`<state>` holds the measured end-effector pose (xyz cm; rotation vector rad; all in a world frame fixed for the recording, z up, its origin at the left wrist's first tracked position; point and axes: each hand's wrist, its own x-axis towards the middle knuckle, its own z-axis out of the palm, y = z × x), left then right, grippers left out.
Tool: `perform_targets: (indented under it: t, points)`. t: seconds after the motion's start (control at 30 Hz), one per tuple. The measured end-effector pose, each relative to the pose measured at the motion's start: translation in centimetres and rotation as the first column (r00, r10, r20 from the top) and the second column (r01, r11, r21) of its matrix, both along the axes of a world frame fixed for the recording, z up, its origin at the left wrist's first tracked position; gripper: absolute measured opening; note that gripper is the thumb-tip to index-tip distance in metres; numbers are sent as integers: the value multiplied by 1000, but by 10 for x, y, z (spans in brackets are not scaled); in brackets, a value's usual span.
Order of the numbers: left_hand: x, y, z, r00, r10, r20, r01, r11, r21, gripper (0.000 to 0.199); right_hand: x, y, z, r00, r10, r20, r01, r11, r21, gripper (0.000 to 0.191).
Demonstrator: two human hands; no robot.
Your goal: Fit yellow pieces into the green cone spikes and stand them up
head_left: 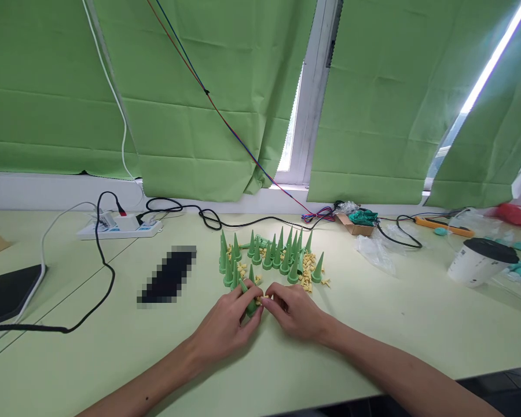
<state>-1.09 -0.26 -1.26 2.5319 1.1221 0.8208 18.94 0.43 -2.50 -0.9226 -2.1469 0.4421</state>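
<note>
Left hand [229,317] is pinching a green cone [250,307], right hand [296,311] pinching a yellow piece [266,297]; tiny grip is risking a drop, a nudge toppling standing cones [267,259].

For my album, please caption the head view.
Left hand holding a green cone, right hand pinching a small yellow piece, near standing cones.
</note>
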Motion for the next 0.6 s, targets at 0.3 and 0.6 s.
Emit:
perform_targets:
  t: [0.3, 0.6]
  points:
    - [-1, 1, 0, 1000, -7, -13, 7, 1000, -9, 18, 0, 2, -2, 1000, -15, -8, 15, 1000, -3, 28]
    - [1, -1, 3, 999, -15, 30, 15, 1000, 15, 16, 0, -2, 0, 1000, 3, -20, -3, 1000, -15, 16]
